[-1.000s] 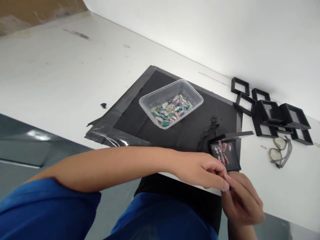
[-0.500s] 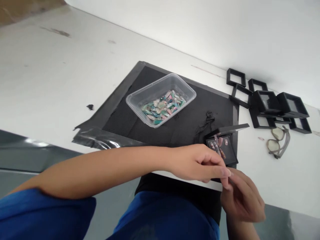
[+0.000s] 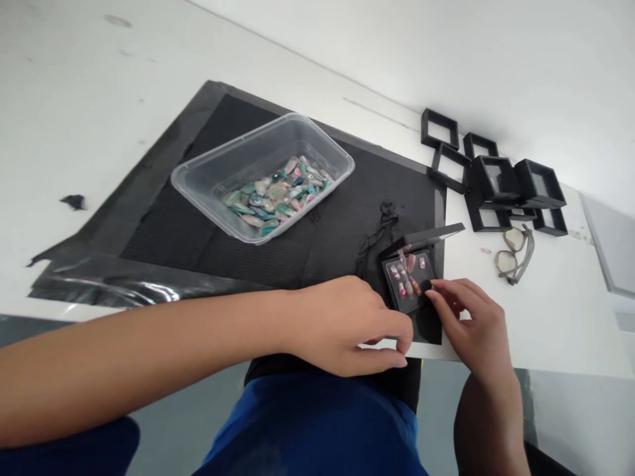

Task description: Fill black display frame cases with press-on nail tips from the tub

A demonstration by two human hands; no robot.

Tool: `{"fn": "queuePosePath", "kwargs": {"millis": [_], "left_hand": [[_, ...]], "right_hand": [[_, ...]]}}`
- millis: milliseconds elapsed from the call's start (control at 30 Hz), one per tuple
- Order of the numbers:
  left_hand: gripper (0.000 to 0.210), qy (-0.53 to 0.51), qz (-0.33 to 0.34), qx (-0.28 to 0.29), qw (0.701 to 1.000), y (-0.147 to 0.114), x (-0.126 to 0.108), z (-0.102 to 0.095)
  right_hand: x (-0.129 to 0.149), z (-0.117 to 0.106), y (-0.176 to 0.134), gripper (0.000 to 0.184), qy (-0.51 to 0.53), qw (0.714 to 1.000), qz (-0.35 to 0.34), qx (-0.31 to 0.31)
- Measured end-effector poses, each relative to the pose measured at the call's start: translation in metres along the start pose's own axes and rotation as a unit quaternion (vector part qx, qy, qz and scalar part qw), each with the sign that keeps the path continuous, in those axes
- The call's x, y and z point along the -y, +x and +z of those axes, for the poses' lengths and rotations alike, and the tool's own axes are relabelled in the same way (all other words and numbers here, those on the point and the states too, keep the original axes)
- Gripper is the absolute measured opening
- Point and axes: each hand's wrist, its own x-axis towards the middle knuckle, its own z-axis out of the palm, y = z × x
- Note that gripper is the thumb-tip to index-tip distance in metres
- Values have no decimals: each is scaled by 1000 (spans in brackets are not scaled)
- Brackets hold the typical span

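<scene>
Just at the right edge of a small black case (image 3: 427,266), my right hand (image 3: 471,317) is closed in a pinch, thumb and forefinger together. What it grips is too small to make out. Inside the case, whose lid leans up at the back, several pink and brown false nails (image 3: 403,272) lie on a dark pad. My left hand (image 3: 360,327) is held left of the case, over the table's front edge. Its fingers are curled, with forefinger and thumb tips nearly meeting; anything between them is not visible.
A clear plastic tub (image 3: 208,178) of teal, pink and pale false nails stands on a black mat (image 3: 342,264). Several black frame-like cases (image 3: 489,178) are piled at the back right, near eyeglasses (image 3: 513,258). A black scrap (image 3: 73,201) lies on the white table at left.
My hands have parted from a shared pinch. The right hand has moved up to the case's edge, and the left has drawn back leftward. The view has shifted, showing the tub closer.
</scene>
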Motion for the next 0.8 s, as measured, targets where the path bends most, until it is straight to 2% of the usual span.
{"fn": "queuePosePath", "kwargs": {"millis": [100, 167, 267, 500, 633, 800], "left_hand": [[13, 112, 21, 10, 993, -1, 6, 2], [13, 137, 25, 8, 990, -1, 8, 1], [17, 129, 36, -4, 991, -2, 7, -2], [53, 76, 68, -30, 994, -3, 8, -7], [57, 84, 73, -38, 993, -3, 10, -9], [55, 94, 64, -19, 993, -2, 12, -4]], "right_hand": [[-1, 3, 1, 19, 2, 1000, 3, 24], [-1, 5, 0, 20, 5, 1000, 7, 22], [-3, 5, -2, 23, 16, 1000, 15, 22], [-10, -2, -4, 20, 54, 998, 21, 28], [-12, 3, -4, 17, 66, 997, 30, 6], [-16, 9, -6, 14, 73, 996, 45, -26]]}}
